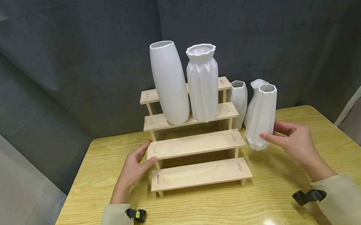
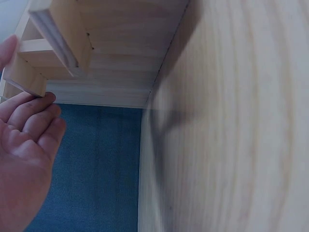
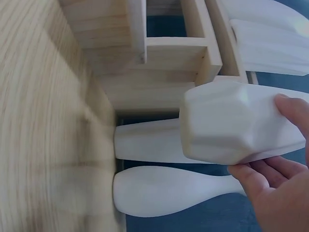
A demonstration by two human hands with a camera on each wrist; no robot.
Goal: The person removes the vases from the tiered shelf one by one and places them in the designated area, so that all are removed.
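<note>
In the head view my right hand [image 1: 295,141] grips a white faceted vase [image 1: 262,117] near its lower part, thumb on the near side. The vase is tilted and held above the table, right of a tiered wooden display stand [image 1: 195,144]. From the right wrist view, its base [image 3: 212,125] is off the table. My left hand [image 1: 134,168] holds the left end of the stand's second step from the front; in the left wrist view its fingers [image 2: 36,118] curl by the board's end. A tall smooth vase [image 1: 170,83] and a pleated vase [image 1: 204,86] stand upright on the stand's third step.
Two more white vases stand behind the stand's right side: an angular one [image 1: 240,101] and a narrow-necked one [image 3: 164,191], partly hidden by the held vase. The wooden table [image 1: 194,217] carries everything; a dark curtain [image 1: 92,63] hangs behind.
</note>
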